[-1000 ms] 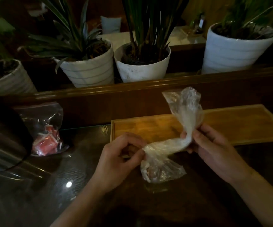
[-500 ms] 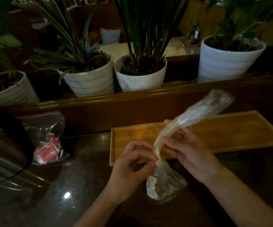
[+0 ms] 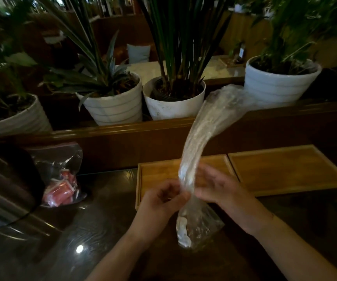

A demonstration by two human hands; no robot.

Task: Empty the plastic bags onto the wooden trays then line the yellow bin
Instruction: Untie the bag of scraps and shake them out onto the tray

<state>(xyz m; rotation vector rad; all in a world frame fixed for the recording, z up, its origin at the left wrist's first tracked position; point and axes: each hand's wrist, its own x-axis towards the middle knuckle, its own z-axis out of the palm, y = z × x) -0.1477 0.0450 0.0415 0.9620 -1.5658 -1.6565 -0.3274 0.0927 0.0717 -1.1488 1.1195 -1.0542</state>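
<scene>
Together, our left hand (image 3: 161, 201) and right hand (image 3: 218, 189) pinch a twisted clear bag's (image 3: 198, 151) neck, wooden trays (image 3: 285, 169) at one o'clock.

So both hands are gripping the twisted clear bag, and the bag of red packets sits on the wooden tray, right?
Not quite. In the head view the red-packet bag lies on the dark table, left of the tray. Both hands, left and right, do hold the clear bag.
</scene>
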